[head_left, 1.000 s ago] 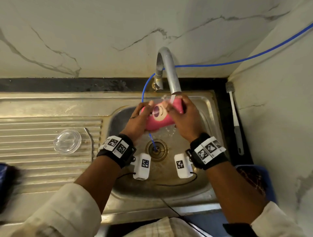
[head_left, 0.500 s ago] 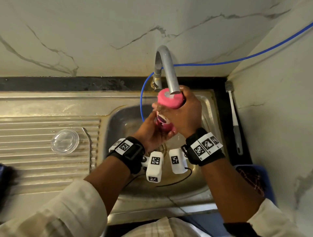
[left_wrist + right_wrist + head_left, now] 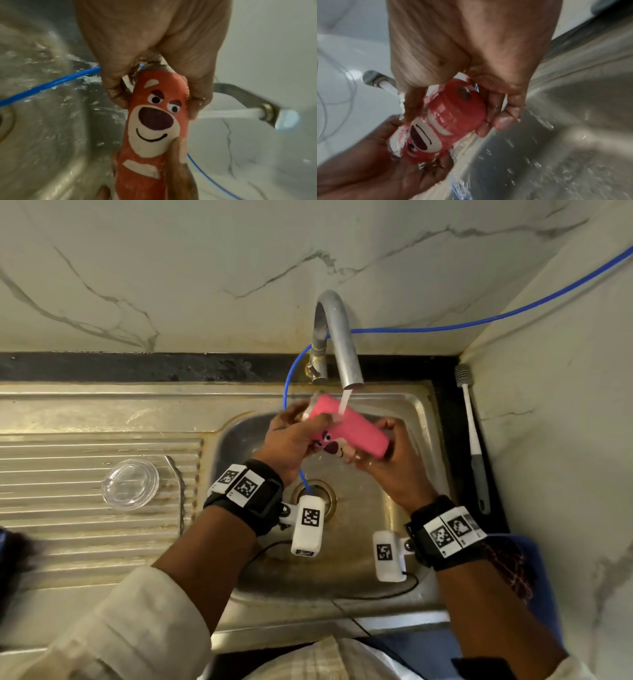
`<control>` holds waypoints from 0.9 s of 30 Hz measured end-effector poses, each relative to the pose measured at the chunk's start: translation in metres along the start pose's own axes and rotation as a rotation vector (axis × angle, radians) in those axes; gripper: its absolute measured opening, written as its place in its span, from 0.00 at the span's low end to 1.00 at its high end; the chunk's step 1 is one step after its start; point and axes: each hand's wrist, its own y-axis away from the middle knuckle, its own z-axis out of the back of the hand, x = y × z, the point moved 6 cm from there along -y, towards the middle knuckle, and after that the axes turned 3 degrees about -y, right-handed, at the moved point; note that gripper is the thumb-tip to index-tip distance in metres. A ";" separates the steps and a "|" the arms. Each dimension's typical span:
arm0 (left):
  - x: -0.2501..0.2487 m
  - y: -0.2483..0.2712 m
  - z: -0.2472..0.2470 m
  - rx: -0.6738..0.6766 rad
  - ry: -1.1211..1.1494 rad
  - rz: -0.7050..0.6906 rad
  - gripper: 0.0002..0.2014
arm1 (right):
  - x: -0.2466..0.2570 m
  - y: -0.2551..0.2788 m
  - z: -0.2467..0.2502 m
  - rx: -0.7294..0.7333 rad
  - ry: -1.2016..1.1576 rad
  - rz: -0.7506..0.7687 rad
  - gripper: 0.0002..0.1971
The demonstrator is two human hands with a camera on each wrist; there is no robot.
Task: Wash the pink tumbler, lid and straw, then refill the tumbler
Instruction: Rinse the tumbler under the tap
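A clear lid point(image 3: 130, 484) lies on the ribbed drainboard at the left of the steel sink point(image 3: 423, 419), well apart from the basin. Over the basin, the left hand point(image 3: 291, 436) curls its fingers round the open-mouth end of the pink tumbler point(image 3: 349, 430), which is held on its side under the tap point(image 3: 337, 337); a stream of water lands on its wall. I cannot tell whether it holds any water. The right hand point(image 3: 394, 463) wraps its fingers round the base end. A blue tube point(image 3: 291, 378) runs into the drain. A brush point(image 3: 474, 440) lies along the counter's right edge.
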 end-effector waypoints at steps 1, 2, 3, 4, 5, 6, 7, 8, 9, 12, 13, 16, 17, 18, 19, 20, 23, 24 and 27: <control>-0.004 0.000 -0.002 0.031 -0.053 -0.060 0.34 | -0.003 0.003 -0.001 0.041 0.006 -0.012 0.46; -0.008 0.002 -0.006 0.062 -0.109 -0.111 0.36 | -0.004 0.004 -0.003 0.076 0.003 -0.021 0.51; -0.011 0.003 -0.010 0.086 -0.166 -0.158 0.39 | -0.005 0.005 -0.003 0.103 0.005 -0.023 0.54; -0.017 0.006 -0.015 0.113 -0.215 -0.201 0.41 | -0.004 0.004 -0.004 0.124 0.017 -0.017 0.56; -0.020 0.007 -0.018 0.135 -0.265 -0.239 0.44 | -0.002 0.003 -0.003 0.132 0.032 -0.006 0.56; -0.025 0.009 -0.022 0.161 -0.324 -0.284 0.47 | 0.002 0.001 -0.002 0.131 0.051 0.016 0.55; -0.029 0.010 -0.025 0.183 -0.394 -0.340 0.48 | 0.006 -0.002 -0.002 0.126 0.058 0.047 0.54; -0.031 0.012 -0.029 0.216 -0.459 -0.386 0.49 | 0.011 -0.005 -0.001 0.122 0.055 0.090 0.53; -0.032 0.014 -0.032 0.251 -0.505 -0.414 0.49 | 0.019 -0.007 -0.002 0.120 0.030 0.135 0.52; -0.025 0.016 -0.035 0.336 -0.477 -0.374 0.53 | 0.035 -0.009 -0.007 0.125 -0.106 0.203 0.52; -0.022 0.016 -0.033 0.345 -0.417 -0.349 0.54 | 0.037 -0.009 -0.008 0.096 -0.123 0.207 0.52; -0.016 0.018 -0.026 0.283 -0.341 -0.243 0.54 | 0.041 -0.003 -0.017 -0.062 -0.001 0.223 0.49; -0.015 0.020 -0.027 0.256 -0.372 -0.218 0.51 | 0.039 0.002 -0.021 -0.135 0.061 0.217 0.45; -0.011 0.022 -0.028 0.231 -0.400 -0.202 0.48 | 0.036 0.006 -0.025 -0.212 0.114 0.194 0.42; -0.008 0.024 -0.027 0.196 -0.412 -0.194 0.45 | 0.033 0.011 -0.028 -0.268 0.168 0.158 0.41; -0.004 0.024 -0.025 0.166 -0.405 -0.186 0.42 | 0.028 0.012 -0.032 -0.283 0.220 0.129 0.43; 0.002 0.024 -0.017 0.160 -0.257 -0.127 0.36 | 0.014 0.013 -0.040 -0.117 0.124 0.109 0.53; 0.002 0.022 -0.015 0.172 -0.197 -0.116 0.35 | 0.008 0.013 -0.039 -0.043 -0.007 0.100 0.55; 0.004 0.020 -0.017 0.261 -0.022 -0.089 0.33 | 0.002 0.016 -0.028 0.136 -0.224 -0.022 0.52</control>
